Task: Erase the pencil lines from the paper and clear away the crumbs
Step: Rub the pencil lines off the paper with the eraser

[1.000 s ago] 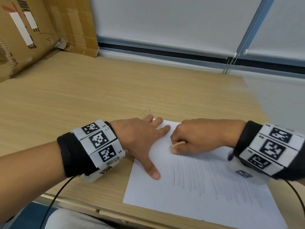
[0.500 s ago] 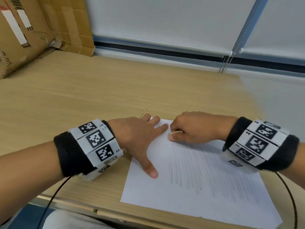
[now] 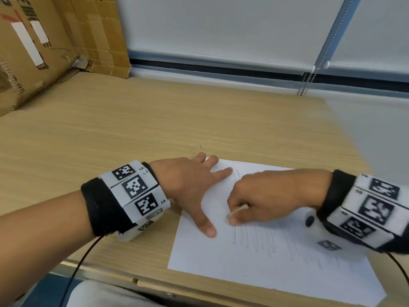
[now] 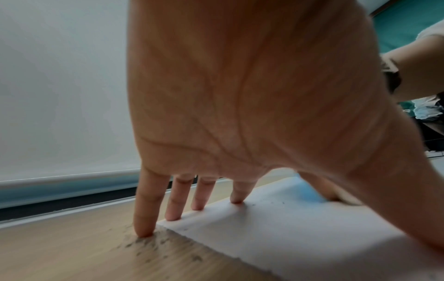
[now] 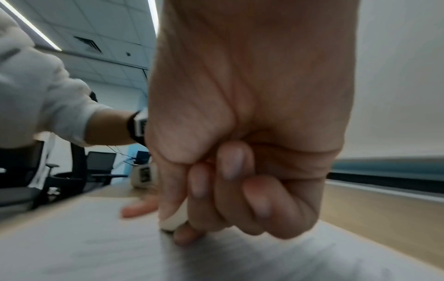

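A white sheet of paper (image 3: pixel 261 269) lies on the wooden desk, with grey pencil lines (image 3: pixel 272 242) running down its middle. My left hand (image 3: pixel 194 187) lies flat with fingers spread, pressing on the sheet's top left corner (image 4: pixel 276 233). My right hand (image 3: pixel 265 198) is curled in a fist and pinches a small white eraser (image 3: pixel 237 212) against the paper at the top of the lines. The eraser (image 5: pixel 174 218) shows between thumb and fingers in the right wrist view. Dark crumbs (image 4: pixel 153 245) lie on the desk by my left little finger.
The wooden desk (image 3: pixel 124 129) stretches to the left and back. Cardboard boxes (image 3: pixel 37 47) stand at the far left. A white roller blind (image 3: pixel 221 29) with a bead chain (image 3: pixel 306 84) hangs behind the desk. The desk's near edge (image 3: pixel 106 273) runs just below the sheet.
My right hand with the eraser went up towards the sheet's top edge, then came back down to the top of the lines. The left hand has stayed pressed on the corner.
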A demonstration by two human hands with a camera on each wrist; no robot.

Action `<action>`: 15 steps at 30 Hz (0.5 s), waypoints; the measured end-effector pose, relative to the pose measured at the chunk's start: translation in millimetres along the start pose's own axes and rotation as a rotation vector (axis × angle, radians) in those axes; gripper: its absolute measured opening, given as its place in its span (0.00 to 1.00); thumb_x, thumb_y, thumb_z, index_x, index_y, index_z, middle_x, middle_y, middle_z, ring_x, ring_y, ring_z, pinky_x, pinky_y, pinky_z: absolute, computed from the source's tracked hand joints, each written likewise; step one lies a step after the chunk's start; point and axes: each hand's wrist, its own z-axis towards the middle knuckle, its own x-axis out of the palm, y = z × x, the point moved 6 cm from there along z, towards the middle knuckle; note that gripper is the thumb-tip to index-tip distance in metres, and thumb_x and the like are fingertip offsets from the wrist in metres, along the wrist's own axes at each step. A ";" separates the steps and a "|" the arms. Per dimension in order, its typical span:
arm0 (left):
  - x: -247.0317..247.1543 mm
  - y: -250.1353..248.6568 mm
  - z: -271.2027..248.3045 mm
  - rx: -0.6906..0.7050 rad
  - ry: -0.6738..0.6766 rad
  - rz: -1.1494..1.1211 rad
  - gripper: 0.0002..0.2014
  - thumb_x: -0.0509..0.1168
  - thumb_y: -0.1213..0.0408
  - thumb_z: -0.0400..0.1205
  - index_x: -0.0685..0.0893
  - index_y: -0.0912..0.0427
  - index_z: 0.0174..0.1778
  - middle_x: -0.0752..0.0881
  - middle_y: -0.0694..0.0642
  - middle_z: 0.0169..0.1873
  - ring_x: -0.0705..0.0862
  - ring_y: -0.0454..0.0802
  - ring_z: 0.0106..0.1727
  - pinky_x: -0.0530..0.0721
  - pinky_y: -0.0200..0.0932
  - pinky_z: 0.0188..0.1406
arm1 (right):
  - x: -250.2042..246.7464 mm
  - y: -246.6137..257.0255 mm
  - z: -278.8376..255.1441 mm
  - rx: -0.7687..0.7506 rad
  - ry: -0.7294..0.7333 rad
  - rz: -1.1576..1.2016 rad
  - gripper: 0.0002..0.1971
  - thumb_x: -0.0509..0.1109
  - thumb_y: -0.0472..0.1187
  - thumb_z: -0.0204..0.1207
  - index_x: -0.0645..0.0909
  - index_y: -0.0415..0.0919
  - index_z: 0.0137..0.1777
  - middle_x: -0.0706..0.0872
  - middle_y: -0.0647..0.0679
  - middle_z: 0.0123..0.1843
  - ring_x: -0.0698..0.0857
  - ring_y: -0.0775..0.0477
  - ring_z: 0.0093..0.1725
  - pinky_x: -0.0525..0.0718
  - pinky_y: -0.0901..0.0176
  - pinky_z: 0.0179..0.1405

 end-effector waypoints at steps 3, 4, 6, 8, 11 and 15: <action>-1.7 -0.9 -1.0 0.024 -0.016 -0.022 0.66 0.72 0.24 0.58 0.37 0.37 0.83 0.47 0.49 0.82 0.51 0.55 0.81 0.72 0.56 0.72 | -13.7 -16.6 3.9 0.070 -0.097 0.011 0.20 0.60 0.55 0.82 0.73 0.43 0.32 0.75 0.52 0.27 0.73 0.49 0.27 0.74 0.52 0.32; -1.4 -0.8 -0.7 0.026 -0.020 -0.021 0.66 0.72 0.24 0.58 0.37 0.37 0.83 0.47 0.49 0.82 0.51 0.54 0.81 0.72 0.55 0.72 | -11.9 -16.5 2.7 0.072 -0.107 0.013 0.21 0.60 0.55 0.82 0.73 0.41 0.33 0.74 0.51 0.26 0.73 0.48 0.27 0.73 0.51 0.31; -0.1 -0.6 0.1 0.013 -0.010 -0.007 0.68 0.72 0.24 0.58 0.35 0.39 0.84 0.43 0.48 0.83 0.47 0.54 0.82 0.70 0.55 0.75 | -0.4 -5.2 -2.3 0.035 -0.053 0.027 0.21 0.60 0.54 0.82 0.74 0.39 0.34 0.74 0.49 0.27 0.72 0.47 0.27 0.74 0.50 0.32; 0.7 0.2 0.7 -0.007 0.008 0.000 0.69 0.72 0.24 0.58 0.32 0.40 0.83 0.39 0.47 0.83 0.43 0.53 0.84 0.66 0.56 0.78 | 6.3 6.5 -7.3 -0.005 0.011 0.030 0.21 0.60 0.54 0.82 0.75 0.39 0.35 0.75 0.50 0.28 0.72 0.47 0.28 0.76 0.50 0.34; 0.1 0.7 0.6 0.002 0.009 -0.016 0.68 0.72 0.24 0.57 0.33 0.37 0.83 0.41 0.47 0.83 0.45 0.54 0.83 0.68 0.56 0.75 | -9.8 -10.3 -1.5 0.084 -0.079 0.005 0.21 0.60 0.55 0.82 0.73 0.43 0.31 0.75 0.52 0.26 0.74 0.49 0.28 0.77 0.48 0.35; 0.1 0.6 1.9 -0.005 0.009 -0.002 0.69 0.72 0.24 0.57 0.33 0.38 0.83 0.43 0.47 0.83 0.46 0.55 0.83 0.69 0.55 0.72 | -4.4 -8.3 -6.1 0.087 -0.126 0.010 0.21 0.58 0.53 0.82 0.72 0.41 0.32 0.76 0.49 0.27 0.75 0.46 0.28 0.78 0.46 0.35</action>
